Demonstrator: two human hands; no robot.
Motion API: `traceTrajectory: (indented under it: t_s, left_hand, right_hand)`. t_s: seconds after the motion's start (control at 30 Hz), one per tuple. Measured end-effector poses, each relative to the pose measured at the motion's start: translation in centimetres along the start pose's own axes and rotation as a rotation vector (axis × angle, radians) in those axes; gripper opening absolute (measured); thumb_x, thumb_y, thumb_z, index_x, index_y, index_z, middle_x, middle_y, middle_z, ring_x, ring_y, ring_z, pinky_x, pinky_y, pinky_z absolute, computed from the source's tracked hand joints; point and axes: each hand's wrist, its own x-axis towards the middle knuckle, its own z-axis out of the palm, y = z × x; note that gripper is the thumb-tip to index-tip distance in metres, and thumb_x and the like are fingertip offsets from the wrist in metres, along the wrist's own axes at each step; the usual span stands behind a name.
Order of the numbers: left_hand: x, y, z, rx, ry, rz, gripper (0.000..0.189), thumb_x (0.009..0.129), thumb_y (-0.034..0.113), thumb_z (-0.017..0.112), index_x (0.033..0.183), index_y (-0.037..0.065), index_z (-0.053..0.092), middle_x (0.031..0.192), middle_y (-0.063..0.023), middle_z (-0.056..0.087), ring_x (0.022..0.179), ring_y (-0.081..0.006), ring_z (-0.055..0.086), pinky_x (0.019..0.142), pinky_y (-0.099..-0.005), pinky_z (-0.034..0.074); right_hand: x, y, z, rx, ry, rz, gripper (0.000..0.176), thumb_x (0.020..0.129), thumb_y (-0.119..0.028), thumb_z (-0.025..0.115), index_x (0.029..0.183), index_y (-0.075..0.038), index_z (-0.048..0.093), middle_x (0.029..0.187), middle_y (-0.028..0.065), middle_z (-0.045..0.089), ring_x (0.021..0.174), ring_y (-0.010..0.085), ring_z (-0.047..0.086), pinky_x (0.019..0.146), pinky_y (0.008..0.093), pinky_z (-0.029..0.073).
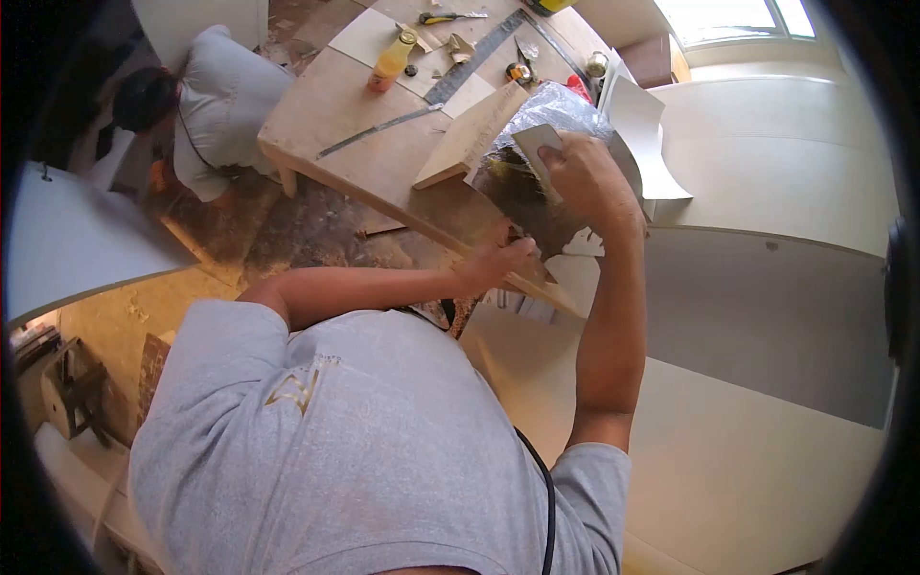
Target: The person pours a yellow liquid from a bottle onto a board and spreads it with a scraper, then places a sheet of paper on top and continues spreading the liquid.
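Observation:
My right hand (585, 177) grips a flat, pale rectangular piece (539, 158), thumb on its face, and holds it tilted over a dark brown glossy sheet (527, 196). Crinkled silvery film (556, 107) covers the far end of that sheet. My left hand (494, 261) is at the sheet's near left edge, its fingers closed on that edge. Beside the sheet, a light wooden board (471, 136) with faint writing lies slanted on the wooden worktable (316, 120).
A bottle of yellow liquid (391, 62), a utility knife (450, 17), a metal straightedge (474, 57) and a tape measure (518, 73) lie on the table. A curved white sheet (637, 129) stands at right. Another person (225, 105) crouches at left. Large pale panels (747, 441) fill the right.

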Motion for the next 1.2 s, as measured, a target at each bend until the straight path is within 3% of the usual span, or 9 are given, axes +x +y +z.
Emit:
traceTrajectory:
  t_s: [0.23,0.47,0.63,0.8,0.9,0.97,1.03,1.1,1.2]
  left_hand:
    - [-0.4,3.6,-4.0,0.128,-0.018,0.118,0.022,0.100,0.021,0.068,0.112,0.003,0.067,0.101,-0.0008,0.068,0.092,-0.0098,0.062,0.083,-0.0310,0.051]
    - [-0.1,3.3,-8.2,0.271,-0.137,0.005,0.024,0.097,0.023,0.072,0.106,0.001,0.070,0.095,0.0006,0.071,0.086,-0.0086,0.062,0.078,-0.0303,0.051]
    - [-0.5,5.2,-7.4,0.308,-0.176,-0.029,0.026,0.097,0.025,0.072,0.105,0.000,0.070,0.094,0.0021,0.069,0.090,-0.0075,0.060,0.078,-0.0302,0.050]
    - [-0.5,4.1,-6.3,0.142,-0.075,0.279,0.039,0.099,0.015,0.069,0.133,0.002,0.055,0.115,-0.0030,0.065,0.102,-0.0115,0.059,0.090,-0.0318,0.051]
    - [-0.1,3.7,-6.7,0.211,-0.144,0.261,0.048,0.100,0.012,0.067,0.141,0.004,0.044,0.125,-0.0060,0.061,0.109,-0.0127,0.058,0.098,-0.0340,0.049]
    - [-0.2,3.5,-6.9,0.139,-0.145,0.184,0.046,0.100,0.013,0.067,0.140,0.004,0.046,0.123,-0.0062,0.061,0.108,-0.0129,0.057,0.097,-0.0348,0.049]
    - [-0.4,3.5,-6.8,0.065,-0.152,0.107,0.043,0.101,0.014,0.067,0.138,0.004,0.047,0.121,-0.0065,0.061,0.108,-0.0132,0.057,0.097,-0.0355,0.049]
    - [-0.3,3.5,-6.7,0.293,-0.064,0.324,0.038,0.101,0.015,0.066,0.133,0.003,0.050,0.111,-0.0042,0.061,0.101,-0.0128,0.057,0.092,-0.0351,0.049]
    - [-0.5,4.1,-6.5,0.330,-0.063,0.365,0.035,0.100,0.016,0.067,0.129,0.002,0.051,0.104,-0.0025,0.060,0.095,-0.0128,0.055,0.088,-0.0346,0.048]
  right_hand:
    - [3.8,-3.5,-0.7,0.003,-0.042,-0.019,0.041,0.101,-0.028,0.058,0.106,0.011,0.071,0.101,0.0361,0.069,0.102,0.0496,0.068,0.094,0.0545,0.049]
    - [7.5,-4.6,2.3,-0.132,-0.159,-0.056,0.041,0.101,-0.028,0.057,0.100,0.010,0.072,0.103,0.0336,0.070,0.101,0.0486,0.069,0.095,0.0542,0.050]
    - [8.3,-3.9,5.4,-0.398,-0.183,-0.227,0.029,0.096,-0.017,0.055,0.092,0.005,0.074,0.096,0.0294,0.072,0.098,0.0448,0.071,0.093,0.0511,0.053]
    - [5.2,-6.7,6.4,-0.243,-0.065,-0.239,0.025,0.092,-0.013,0.055,0.092,0.005,0.073,0.094,0.0273,0.073,0.096,0.0427,0.071,0.093,0.0505,0.054]
    - [4.7,-7.9,6.6,-0.260,-0.091,-0.242,0.023,0.091,-0.013,0.057,0.090,0.004,0.073,0.094,0.0273,0.072,0.097,0.0418,0.071,0.094,0.0506,0.053]
    - [5.2,-8.0,5.9,-0.323,-0.154,-0.383,0.024,0.091,-0.014,0.058,0.087,0.004,0.074,0.094,0.0293,0.072,0.097,0.0417,0.071,0.093,0.0502,0.054]
    - [6.6,-6.3,5.1,-0.363,-0.125,-0.332,0.023,0.087,-0.012,0.058,0.088,0.003,0.076,0.095,0.0278,0.073,0.096,0.0416,0.072,0.091,0.0496,0.056]
    - [8.4,-5.1,4.0,-0.406,-0.093,-0.283,0.024,0.084,-0.011,0.058,0.089,0.003,0.077,0.096,0.0262,0.074,0.095,0.0416,0.073,0.089,0.0491,0.057]
    - [11.0,-5.2,3.3,-0.267,-0.245,-0.121,0.032,0.091,-0.019,0.061,0.090,0.010,0.073,0.093,0.0330,0.071,0.091,0.0452,0.072,0.082,0.0513,0.057]
